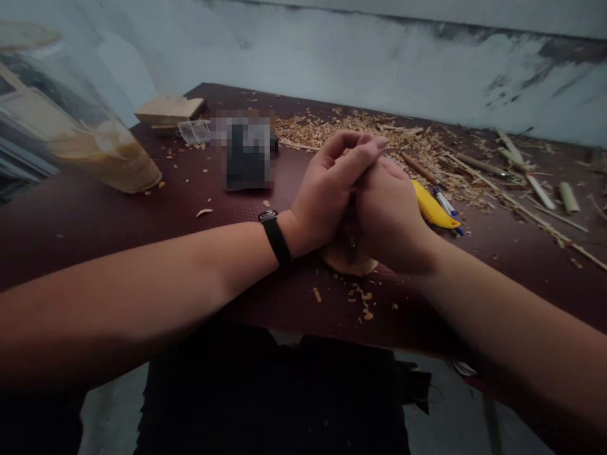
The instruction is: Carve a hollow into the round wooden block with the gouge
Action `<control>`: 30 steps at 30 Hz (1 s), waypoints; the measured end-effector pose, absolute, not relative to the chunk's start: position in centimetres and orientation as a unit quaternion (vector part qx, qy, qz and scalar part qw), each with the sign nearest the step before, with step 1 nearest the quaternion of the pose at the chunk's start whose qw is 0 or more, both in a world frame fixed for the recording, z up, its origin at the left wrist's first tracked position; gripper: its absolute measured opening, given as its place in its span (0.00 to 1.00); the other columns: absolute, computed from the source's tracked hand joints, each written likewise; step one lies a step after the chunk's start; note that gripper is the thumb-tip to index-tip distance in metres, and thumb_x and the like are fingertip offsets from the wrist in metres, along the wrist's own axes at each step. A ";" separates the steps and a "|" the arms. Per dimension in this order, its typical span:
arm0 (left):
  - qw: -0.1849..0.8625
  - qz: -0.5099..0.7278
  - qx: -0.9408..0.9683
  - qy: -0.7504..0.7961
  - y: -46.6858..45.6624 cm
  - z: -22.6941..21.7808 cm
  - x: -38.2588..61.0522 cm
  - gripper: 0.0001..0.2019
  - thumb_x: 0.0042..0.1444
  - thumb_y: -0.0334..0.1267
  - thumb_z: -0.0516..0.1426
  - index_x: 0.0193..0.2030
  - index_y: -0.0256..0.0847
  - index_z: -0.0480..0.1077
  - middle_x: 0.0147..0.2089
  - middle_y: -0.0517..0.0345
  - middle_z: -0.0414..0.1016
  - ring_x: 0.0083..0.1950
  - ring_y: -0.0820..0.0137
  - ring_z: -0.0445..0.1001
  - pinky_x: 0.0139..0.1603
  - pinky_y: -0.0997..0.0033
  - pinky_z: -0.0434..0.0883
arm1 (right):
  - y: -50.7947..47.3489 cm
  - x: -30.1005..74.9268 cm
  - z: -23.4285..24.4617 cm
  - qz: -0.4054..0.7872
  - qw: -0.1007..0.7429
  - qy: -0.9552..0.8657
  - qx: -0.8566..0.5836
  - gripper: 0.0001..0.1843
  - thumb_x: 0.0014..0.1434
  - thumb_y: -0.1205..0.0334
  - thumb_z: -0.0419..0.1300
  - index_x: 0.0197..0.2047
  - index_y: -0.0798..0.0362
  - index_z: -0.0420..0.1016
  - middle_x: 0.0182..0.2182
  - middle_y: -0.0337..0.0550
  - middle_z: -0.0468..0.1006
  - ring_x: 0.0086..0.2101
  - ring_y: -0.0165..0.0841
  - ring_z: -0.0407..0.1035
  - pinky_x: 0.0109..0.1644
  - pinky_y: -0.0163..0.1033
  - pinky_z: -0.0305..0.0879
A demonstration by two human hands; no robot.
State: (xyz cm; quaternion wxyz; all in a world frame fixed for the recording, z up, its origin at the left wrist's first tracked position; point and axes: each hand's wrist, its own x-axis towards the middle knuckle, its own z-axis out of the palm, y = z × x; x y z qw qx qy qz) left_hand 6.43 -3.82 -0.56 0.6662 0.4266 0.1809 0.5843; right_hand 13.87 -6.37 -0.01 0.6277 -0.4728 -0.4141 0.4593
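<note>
My left hand (327, 183), with a black band on its wrist, is closed and pressed against my right hand (386, 205). The right one is closed too, its thumb side meeting the left thumb. Whatever lies between the palms is hidden by the fingers. Under them, a rounded piece of pale wood (353, 264) rests on the table near its front edge, mostly covered. A small shiny metal bit (352, 241) shows in the shadow just above the wood. Close beyond my right hand lies a yellow tool handle (434, 208), partly hidden.
Wood shavings (322, 126) cover the back of the dark red table (190, 253). Pens (444, 202), a wooden-handled tool (422, 167) and strips (540, 189) lie right. A blurred black object (247, 155), wood block (171, 109) and tilted clear container (95, 126) stand left.
</note>
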 end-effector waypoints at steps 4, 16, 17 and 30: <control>0.652 0.594 0.442 0.166 -3.3 -1.2 6.5 0.10 0.74 0.33 0.66 0.37 0.44 0.76 0.37 0.61 0.76 0.41 0.75 0.75 0.51 0.75 0.77 | -6.2 14.4 -0.6 0.438 0.624 -0.451 -0.464 0.20 0.83 0.57 0.60 0.35 0.47 0.69 0.26 0.33 0.69 0.25 0.28 0.64 0.25 0.35 0.60; 0.545 0.597 0.551 0.206 -1.6 -3.3 6.0 0.14 0.73 0.38 0.66 0.35 0.44 0.70 0.38 0.59 0.71 0.50 0.65 0.79 0.57 0.60 0.76 | -5.4 14.2 -1.8 0.471 0.619 -0.451 -0.438 0.05 0.75 0.63 0.61 0.43 0.47 0.75 0.33 0.35 0.76 0.34 0.33 0.71 0.37 0.37 0.71; 0.542 0.595 0.555 0.212 -1.5 -3.4 6.0 0.14 0.73 0.38 0.66 0.35 0.43 0.69 0.38 0.58 0.70 0.52 0.64 0.79 0.57 0.59 0.75 | -5.4 14.3 -1.9 0.470 0.619 -0.456 -0.435 0.06 0.74 0.64 0.62 0.42 0.48 0.76 0.33 0.36 0.77 0.34 0.32 0.71 0.38 0.37 0.72; 0.494 0.572 0.620 0.210 -2.8 -2.4 5.0 0.15 0.68 0.29 0.65 0.31 0.44 0.69 0.36 0.58 0.70 0.42 0.67 0.72 0.53 0.59 0.73 | -7.7 14.7 -2.5 0.404 0.596 -0.532 -0.445 0.14 0.79 0.58 0.63 0.38 0.48 0.75 0.34 0.39 0.78 0.37 0.35 0.72 0.42 0.40 0.71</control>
